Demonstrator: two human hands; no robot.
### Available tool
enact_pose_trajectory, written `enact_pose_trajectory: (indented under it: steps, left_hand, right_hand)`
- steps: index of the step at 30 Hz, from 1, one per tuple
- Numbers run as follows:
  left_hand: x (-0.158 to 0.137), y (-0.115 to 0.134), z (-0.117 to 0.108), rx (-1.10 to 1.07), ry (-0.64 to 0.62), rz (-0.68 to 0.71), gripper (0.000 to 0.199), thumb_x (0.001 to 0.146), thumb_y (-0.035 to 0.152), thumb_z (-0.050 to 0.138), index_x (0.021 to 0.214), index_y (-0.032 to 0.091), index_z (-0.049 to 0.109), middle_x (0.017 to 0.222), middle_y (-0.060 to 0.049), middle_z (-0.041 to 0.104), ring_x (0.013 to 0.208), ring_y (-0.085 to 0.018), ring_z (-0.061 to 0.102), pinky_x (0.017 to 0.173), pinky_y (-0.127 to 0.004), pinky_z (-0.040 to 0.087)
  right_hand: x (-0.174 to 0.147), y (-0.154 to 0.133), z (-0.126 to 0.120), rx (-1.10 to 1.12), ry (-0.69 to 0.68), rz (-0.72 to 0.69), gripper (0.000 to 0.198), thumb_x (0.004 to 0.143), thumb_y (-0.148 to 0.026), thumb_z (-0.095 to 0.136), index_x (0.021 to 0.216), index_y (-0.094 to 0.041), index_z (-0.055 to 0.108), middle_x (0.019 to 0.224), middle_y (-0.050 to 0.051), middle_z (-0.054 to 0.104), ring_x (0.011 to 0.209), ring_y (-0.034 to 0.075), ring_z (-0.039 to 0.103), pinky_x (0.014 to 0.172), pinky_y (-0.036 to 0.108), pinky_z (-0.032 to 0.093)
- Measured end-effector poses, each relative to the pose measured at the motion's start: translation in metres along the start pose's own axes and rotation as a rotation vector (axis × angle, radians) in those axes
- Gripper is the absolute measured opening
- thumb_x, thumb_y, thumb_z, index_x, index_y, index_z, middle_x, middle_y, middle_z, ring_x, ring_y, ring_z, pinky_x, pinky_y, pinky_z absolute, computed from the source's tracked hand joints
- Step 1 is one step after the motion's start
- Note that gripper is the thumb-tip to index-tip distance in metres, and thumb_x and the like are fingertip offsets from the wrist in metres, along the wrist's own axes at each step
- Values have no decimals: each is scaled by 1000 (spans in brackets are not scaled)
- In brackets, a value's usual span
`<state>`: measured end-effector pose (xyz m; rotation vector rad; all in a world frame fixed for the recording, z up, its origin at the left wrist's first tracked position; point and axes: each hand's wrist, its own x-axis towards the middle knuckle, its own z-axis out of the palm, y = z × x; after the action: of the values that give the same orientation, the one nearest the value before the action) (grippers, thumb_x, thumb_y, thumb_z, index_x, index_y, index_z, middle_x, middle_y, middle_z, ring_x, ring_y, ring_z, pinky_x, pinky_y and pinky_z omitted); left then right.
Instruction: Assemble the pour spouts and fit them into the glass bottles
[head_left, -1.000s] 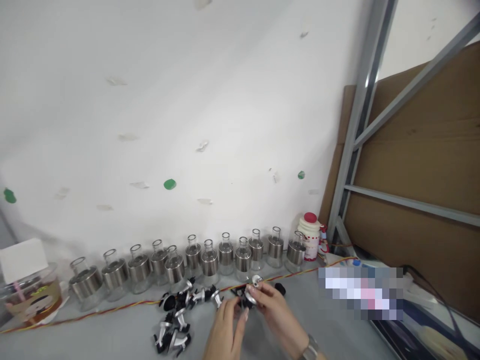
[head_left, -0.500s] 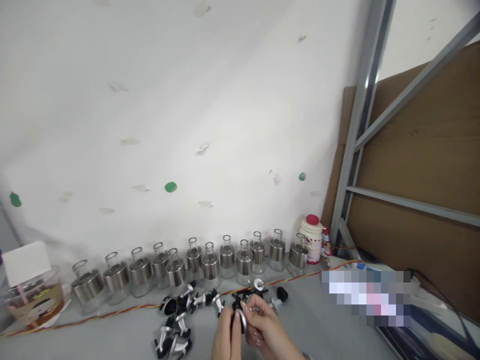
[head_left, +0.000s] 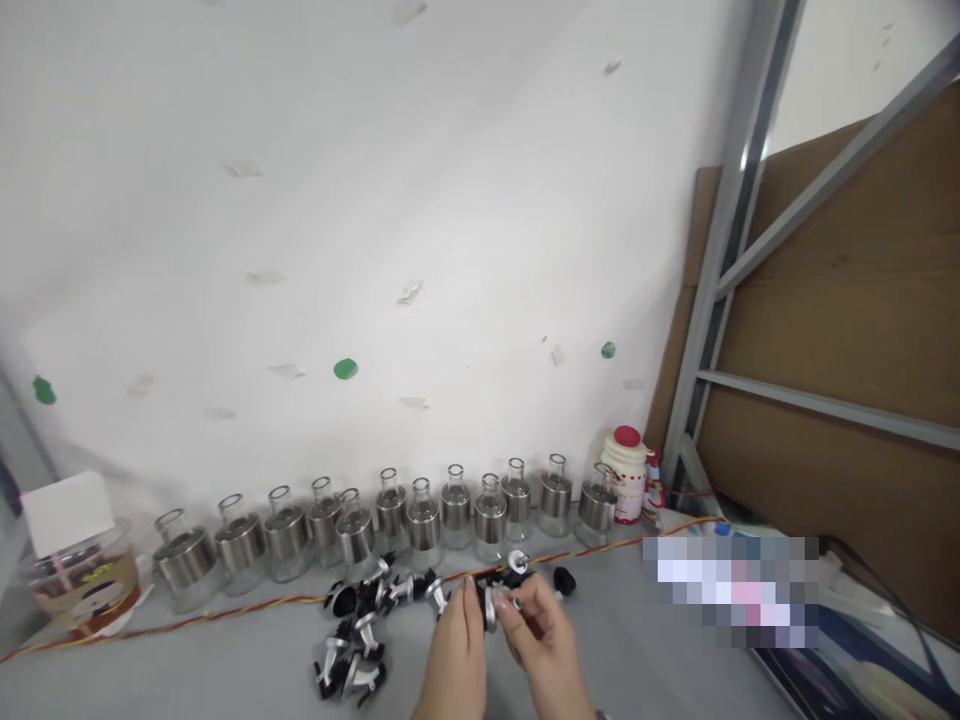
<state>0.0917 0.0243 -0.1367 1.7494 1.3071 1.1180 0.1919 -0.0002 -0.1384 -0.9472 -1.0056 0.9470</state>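
My left hand (head_left: 456, 648) and my right hand (head_left: 546, 640) meet low in the middle of the view, above the grey table. Between them is a black and silver pour spout (head_left: 490, 608), its disc-like silver collar facing sideways. The left fingers are pressed together along its left side, while the right thumb and fingertips pinch it from the right; my fingers cover much of it. Several similar loose spouts (head_left: 365, 678) lie in a heap left of my hands. Just beyond my fingers are a silver spout part (head_left: 518, 562) and a black cap (head_left: 564, 581).
Several glass bottles with metal bands (head_left: 491, 520) stand along the white wall. A twisted red-yellow cord (head_left: 281, 602) crosses the table (head_left: 247, 670). At left sits a plastic cup (head_left: 90, 595); at right, a red-lidded white jar (head_left: 625, 480) beside a metal rack post (head_left: 697, 350).
Both hands have shifted slightly upward with the spout. The right hand's fingers have changed their hold on its right side. The camera view has moved a little.
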Motion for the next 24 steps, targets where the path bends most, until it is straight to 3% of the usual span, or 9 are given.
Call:
enact_pose_trajectory:
  steps: [2,4,6,8,12,16,19,24]
  left_hand:
    - [-3,-2,-6,190,71,197,34,85,35,26,87,17,54,82,-13,62,81,-25,59,71,-39,47]
    - [-5,-7,-12,415,153,392,32,87,27,24,81,17,53,74,-11,60,71,-24,59,64,-37,48]
    - [-7,-15,-16,558,192,571,30,87,22,24,79,17,53,70,-9,57,67,-21,57,60,-34,48]
    - [-9,-25,-16,619,161,634,28,88,20,26,80,18,53,73,-8,56,69,-20,57,63,-32,48]
    - [-13,-45,-7,779,50,541,20,84,18,36,83,19,57,84,-8,58,80,-24,58,69,-36,49]
    - [-13,-47,-8,862,-25,470,20,81,19,48,96,19,60,91,-9,59,85,-24,58,73,-36,50]
    - [-5,-37,-21,862,-35,438,31,83,21,45,112,19,55,97,-10,58,91,-23,56,78,-34,48]
    - [12,-32,-40,934,32,283,36,80,10,40,112,17,56,102,-11,54,96,-24,52,81,-36,44]
  right_hand:
    - [4,-2,5,162,-4,134,38,67,-50,63,61,-22,39,41,-10,34,36,6,24,37,18,18]
    - [11,-3,3,194,24,184,41,66,-52,63,59,-23,35,39,-12,26,35,5,18,36,19,15]
    - [23,-5,-9,43,141,122,40,68,-55,58,60,-23,35,41,-11,26,36,6,22,37,20,20]
    - [37,-6,-27,-222,294,1,39,72,-58,49,61,-24,35,44,-10,28,38,9,30,39,22,27]
    - [62,-4,-59,-453,299,-53,32,67,-51,55,58,-22,44,48,-5,42,46,13,41,47,25,34]
    - [69,1,-71,-670,273,-106,14,64,-34,57,64,-20,60,63,2,52,63,20,50,62,31,39]
    - [67,5,-74,-783,243,-133,19,66,-27,52,74,-18,67,76,7,53,71,23,53,71,34,40]
    - [64,4,-69,-885,211,-168,30,71,-26,47,95,-18,65,87,9,52,79,24,53,75,36,41]
